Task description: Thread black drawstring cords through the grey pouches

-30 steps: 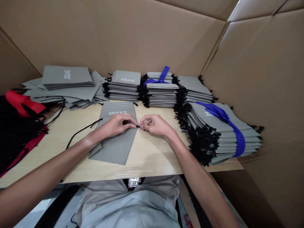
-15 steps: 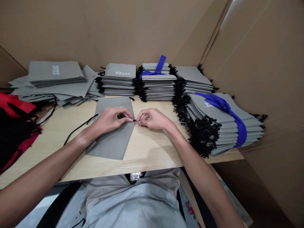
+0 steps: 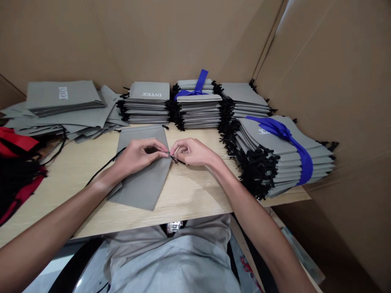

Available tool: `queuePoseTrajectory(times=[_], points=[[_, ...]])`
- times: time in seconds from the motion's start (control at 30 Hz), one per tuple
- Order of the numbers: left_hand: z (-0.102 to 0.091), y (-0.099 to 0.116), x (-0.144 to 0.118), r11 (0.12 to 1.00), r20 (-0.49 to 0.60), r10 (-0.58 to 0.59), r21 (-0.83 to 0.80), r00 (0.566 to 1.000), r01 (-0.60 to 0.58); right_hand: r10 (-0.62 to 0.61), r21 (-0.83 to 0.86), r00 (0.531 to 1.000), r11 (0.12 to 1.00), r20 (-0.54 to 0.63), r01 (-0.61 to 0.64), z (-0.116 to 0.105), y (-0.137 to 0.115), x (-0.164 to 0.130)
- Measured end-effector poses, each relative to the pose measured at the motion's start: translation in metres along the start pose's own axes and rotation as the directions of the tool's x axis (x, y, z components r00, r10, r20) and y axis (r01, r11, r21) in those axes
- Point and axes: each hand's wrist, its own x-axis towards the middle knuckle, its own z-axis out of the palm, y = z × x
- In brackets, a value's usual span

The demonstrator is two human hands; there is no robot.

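Note:
A flat grey drawstring pouch [image 3: 143, 179] with white INTEX lettering lies on the light wooden table [image 3: 189, 195]. My left hand [image 3: 139, 154] rests on the pouch's upper part and pinches its right edge. My right hand [image 3: 191, 151] meets it there, pinching a thin metal threading pin with a black cord [image 3: 179, 160] at the pouch's edge. A second length of black cord [image 3: 102, 169] trails from the pouch's left side across the table.
Stacks of grey pouches [image 3: 148, 103] line the back; two bundles [image 3: 275, 156] are tied with blue ribbon. A loose heap of pouches [image 3: 61, 110] lies back left. Red and black fabric [image 3: 15, 162] sits at the left. Cardboard walls [image 3: 336, 81] enclose the table.
Both hands stay together at the pouch's right edge; the fingertips have closed in slightly on the pin and cord. The camera has shifted, moving everything a little left in view.

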Motion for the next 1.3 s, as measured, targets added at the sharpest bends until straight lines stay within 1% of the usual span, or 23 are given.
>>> queuePoseTrajectory(times=[0.1, 0.23, 0.33, 0.4, 0.43, 0.53, 0.6, 0.73, 0.8, 0.93, 1.1, 1.17, 1.2, 1.23, 1.3], points=[[0.0, -0.004, 0.002, 1.0, 0.04, 0.018, 0.013, 0.999, -0.019, -0.033, -0.023, 0.999, 0.999, -0.01, 0.032, 0.0, 0.001, -0.001], [-0.003, -0.006, 0.006, 0.984, 0.119, 0.046, 0.164, 0.992, -0.065, -0.105, -0.036, 0.993, 0.994, -0.061, 0.103, 0.002, -0.001, -0.003], [-0.005, -0.002, 0.006, 0.97, 0.189, 0.064, 0.218, 0.98, -0.105, -0.112, -0.089, 0.991, 0.99, -0.069, 0.106, 0.004, -0.003, -0.004], [-0.006, 0.0, 0.006, 0.97, 0.215, 0.083, 0.207, 0.973, -0.128, -0.103, -0.141, 0.991, 0.986, -0.084, 0.09, 0.006, -0.005, -0.004], [-0.006, 0.0, 0.006, 0.97, 0.215, 0.09, 0.201, 0.972, -0.134, -0.09, -0.185, 0.99, 0.98, -0.111, 0.069, 0.007, -0.006, -0.004], [-0.007, -0.002, 0.006, 0.973, 0.181, 0.09, 0.195, 0.979, -0.125, -0.032, -0.347, 0.969, 0.936, -0.245, -0.057, 0.006, -0.01, -0.005], [-0.008, -0.004, 0.006, 0.974, 0.15, 0.085, 0.198, 0.985, -0.114, -0.029, -0.393, 0.959, 0.915, -0.282, -0.088, 0.004, -0.012, -0.007], [-0.011, -0.003, 0.005, 0.972, 0.123, 0.05, 0.221, 0.991, -0.077, -0.116, -0.363, 0.973, 0.931, -0.201, 0.036, 0.0, -0.012, -0.007], [-0.012, 0.0, 0.004, 0.972, 0.119, 0.032, 0.227, 0.992, -0.058, -0.147, -0.368, 0.972, 0.927, -0.185, 0.07, 0.0, -0.009, -0.005], [-0.012, 0.004, 0.003, 0.977, 0.12, 0.043, 0.201, 0.992, -0.066, -0.175, -0.391, 0.969, 0.915, -0.173, 0.095, 0.002, -0.005, -0.001], [-0.007, 0.006, 0.005, 0.978, 0.127, 0.066, 0.188, 0.99, -0.089, -0.163, -0.389, 0.973, 0.917, -0.165, 0.087, 0.004, -0.013, -0.001], [-0.009, 0.006, 0.005, 0.977, 0.119, 0.066, 0.194, 0.991, -0.088, -0.135, -0.399, 0.97, 0.916, -0.2, 0.045, 0.001, -0.016, -0.004], [-0.011, 0.006, 0.005, 0.977, 0.108, 0.063, 0.195, 0.992, -0.084, -0.111, -0.422, 0.965, 0.907, -0.238, 0.0, -0.002, -0.017, -0.007], [-0.014, 0.005, 0.004, 0.978, 0.095, 0.06, 0.196, 0.994, -0.078, -0.081, -0.456, 0.955, 0.888, -0.286, -0.061, -0.006, -0.018, -0.01], [-0.02, 0.005, 0.004, 0.978, 0.073, 0.059, 0.197, 0.996, -0.072, -0.035, -0.544, 0.923, 0.817, -0.383, -0.194, -0.014, -0.018, -0.014]])
